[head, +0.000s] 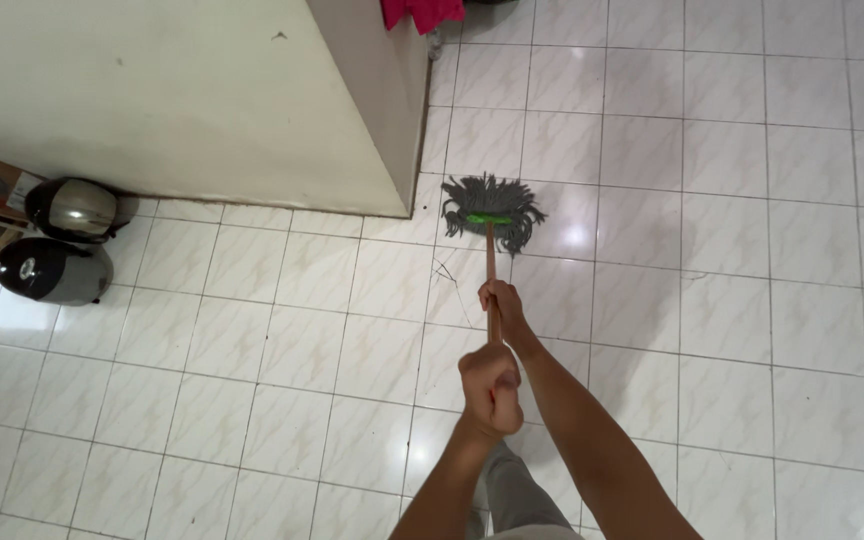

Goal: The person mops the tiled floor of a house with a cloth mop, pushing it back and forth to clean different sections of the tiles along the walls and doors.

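We grip the wooden mop handle (491,270) with both hands, one above the other. Our left hand (490,388) is the nearer one, clenched in a fist around the upper part of the handle, and our right hand (503,308) is wrapped around it a little farther along, closer to the mop head. The handle runs away from us and ends at a bright green clamp (489,218) that holds the grey string mop head (493,209), which rests spread out on the white tiled floor (732,300). The mop head lies just beside the near corner of a cream-coloured wall (152,100), slightly to its right. A thin dark crack or scratch (443,270) shows on a tile just to the left of the handle. Far to the left, against the foot of the wall, sit two rounded dark and silver helmets (57,245), one nearer than the other. At the far top edge, beyond the corner, hangs a pink cloth (422,12).
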